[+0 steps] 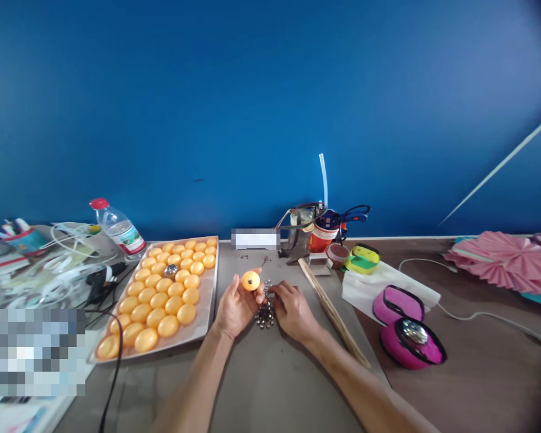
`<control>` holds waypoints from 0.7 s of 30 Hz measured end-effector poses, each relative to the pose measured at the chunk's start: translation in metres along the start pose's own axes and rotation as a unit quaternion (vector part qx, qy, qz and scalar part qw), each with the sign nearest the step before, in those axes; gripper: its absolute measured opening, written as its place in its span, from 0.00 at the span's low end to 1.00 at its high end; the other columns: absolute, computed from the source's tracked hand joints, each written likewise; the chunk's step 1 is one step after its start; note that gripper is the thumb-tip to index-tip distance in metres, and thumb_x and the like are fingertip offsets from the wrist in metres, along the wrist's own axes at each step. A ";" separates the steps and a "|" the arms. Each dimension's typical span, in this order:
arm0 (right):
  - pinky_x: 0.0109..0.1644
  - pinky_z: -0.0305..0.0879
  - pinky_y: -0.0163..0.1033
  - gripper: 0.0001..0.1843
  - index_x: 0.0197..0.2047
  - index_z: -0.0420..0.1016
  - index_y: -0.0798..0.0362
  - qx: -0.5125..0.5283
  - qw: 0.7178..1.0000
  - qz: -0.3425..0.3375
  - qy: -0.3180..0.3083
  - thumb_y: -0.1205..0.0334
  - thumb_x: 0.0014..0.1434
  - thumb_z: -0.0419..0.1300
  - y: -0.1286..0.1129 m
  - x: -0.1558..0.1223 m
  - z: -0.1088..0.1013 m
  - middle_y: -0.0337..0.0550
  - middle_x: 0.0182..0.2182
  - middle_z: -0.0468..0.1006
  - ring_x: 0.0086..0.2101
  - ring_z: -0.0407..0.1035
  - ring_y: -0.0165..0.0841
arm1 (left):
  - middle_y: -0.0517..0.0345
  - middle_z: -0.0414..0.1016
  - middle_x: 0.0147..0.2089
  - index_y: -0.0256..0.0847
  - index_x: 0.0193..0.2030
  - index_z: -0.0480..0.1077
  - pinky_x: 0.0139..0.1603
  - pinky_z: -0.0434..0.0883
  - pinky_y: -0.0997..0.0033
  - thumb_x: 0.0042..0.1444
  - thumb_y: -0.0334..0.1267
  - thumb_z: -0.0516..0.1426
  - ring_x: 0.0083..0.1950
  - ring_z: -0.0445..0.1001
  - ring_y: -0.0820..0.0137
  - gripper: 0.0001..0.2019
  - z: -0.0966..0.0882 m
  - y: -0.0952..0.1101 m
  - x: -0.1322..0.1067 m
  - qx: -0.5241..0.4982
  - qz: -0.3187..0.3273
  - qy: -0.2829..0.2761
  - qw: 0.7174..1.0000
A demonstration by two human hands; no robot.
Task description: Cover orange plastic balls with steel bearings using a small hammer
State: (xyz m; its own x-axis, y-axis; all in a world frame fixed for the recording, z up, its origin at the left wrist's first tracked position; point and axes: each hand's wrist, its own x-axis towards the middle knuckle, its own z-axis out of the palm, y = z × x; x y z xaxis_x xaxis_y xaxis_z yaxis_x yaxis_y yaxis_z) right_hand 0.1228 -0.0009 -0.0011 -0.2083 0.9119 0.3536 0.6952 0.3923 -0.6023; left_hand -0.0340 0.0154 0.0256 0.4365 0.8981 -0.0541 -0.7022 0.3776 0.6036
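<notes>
My left hand (235, 307) holds a small orange half-shell (250, 280) up between its fingertips, a dark spot at its middle. My right hand (293, 310) is closed just to the right, its fingers pinched near a cluster of small silvery beads (265, 315) lying on the table between both hands. What the right fingertips pinch is too small to name.
A tray (206, 313) of several orange half-shells (162, 297) lies left, a water bottle (118, 229) behind it. Wooden sticks (333, 313), a pink open case (410, 340), cups with tools (320, 231), a white cable (478, 314) and pink paper fans (505, 258) lie right.
</notes>
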 end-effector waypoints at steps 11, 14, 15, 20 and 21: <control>0.43 0.50 0.42 0.13 0.45 0.71 0.52 -0.180 0.982 0.048 -0.034 0.63 0.56 0.55 0.003 -0.004 -0.001 0.48 0.39 0.72 0.41 0.63 0.41 | 0.59 0.64 0.30 0.39 0.55 0.65 0.36 0.64 0.71 0.52 0.43 0.58 0.27 0.60 0.77 0.23 -0.004 -0.005 0.002 0.047 0.045 -0.019 0.998; 0.43 0.49 0.41 0.13 0.46 0.70 0.51 -0.176 0.982 0.049 -0.052 0.65 0.57 0.54 0.004 -0.004 0.000 0.47 0.38 0.73 0.40 0.64 0.39 | 0.60 0.64 0.29 0.38 0.53 0.66 0.35 0.64 0.71 0.53 0.42 0.57 0.25 0.59 0.78 0.20 -0.004 -0.005 0.003 0.054 0.038 -0.007 0.998; 0.43 0.48 0.41 0.13 0.46 0.70 0.51 -0.171 0.983 0.049 -0.053 0.66 0.57 0.53 0.005 -0.004 0.001 0.47 0.38 0.73 0.40 0.64 0.39 | 0.60 0.64 0.29 0.37 0.52 0.66 0.35 0.63 0.71 0.54 0.41 0.57 0.25 0.59 0.78 0.19 -0.004 -0.005 0.004 0.054 0.036 -0.003 0.998; 0.42 0.47 0.39 0.10 0.40 0.70 0.52 -0.136 0.988 0.049 -0.047 0.70 0.55 0.53 0.009 -0.004 0.005 0.44 0.35 0.74 0.38 0.66 0.36 | 0.58 0.66 0.29 0.35 0.39 0.69 0.33 0.63 0.73 0.55 0.41 0.56 0.24 0.59 0.79 0.11 -0.007 -0.006 0.006 0.047 0.037 0.009 0.998; 0.42 0.47 0.39 0.10 0.39 0.70 0.52 -0.128 0.990 0.046 -0.045 0.71 0.55 0.52 0.009 -0.004 0.006 0.44 0.34 0.74 0.38 0.66 0.36 | 0.58 0.66 0.29 0.35 0.39 0.69 0.33 0.63 0.73 0.55 0.42 0.55 0.24 0.59 0.79 0.11 -0.007 -0.007 0.006 0.049 0.037 0.008 0.998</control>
State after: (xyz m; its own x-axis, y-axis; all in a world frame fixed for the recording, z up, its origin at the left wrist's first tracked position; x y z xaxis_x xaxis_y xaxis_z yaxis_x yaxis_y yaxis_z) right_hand 0.1258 -0.0001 -0.0126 -0.1887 0.9537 0.2341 0.8632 0.2748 -0.4235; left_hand -0.0307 0.0199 0.0155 0.3753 0.9267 -0.0190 -0.6736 0.2868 0.6811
